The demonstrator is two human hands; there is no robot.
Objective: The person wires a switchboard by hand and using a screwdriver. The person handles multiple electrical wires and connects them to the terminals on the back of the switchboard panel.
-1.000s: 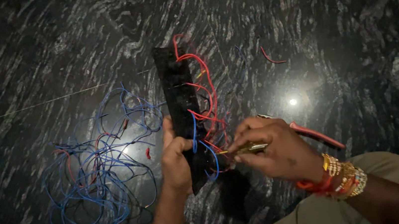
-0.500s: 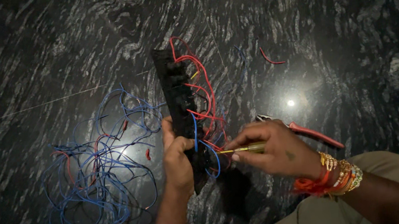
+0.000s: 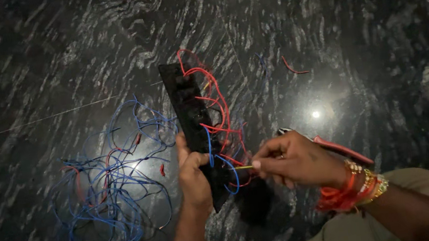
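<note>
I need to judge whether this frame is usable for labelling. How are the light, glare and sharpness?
Head view: dim overall, lit mainly around the centre; a bright glare spot reflects off the polished dark stone surface, with a softer sheen behind the blue wire tangle. The left hand, black switch panel and right hand are fairly sharp; corners fall into darkness.

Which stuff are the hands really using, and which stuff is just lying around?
In use:
left hand holding the black switch strip
right hand with a thin yellow tool
red and blue wires on the strip

Lying about:
blue wire tangle
red wire scrap
red-handled tool
</note>
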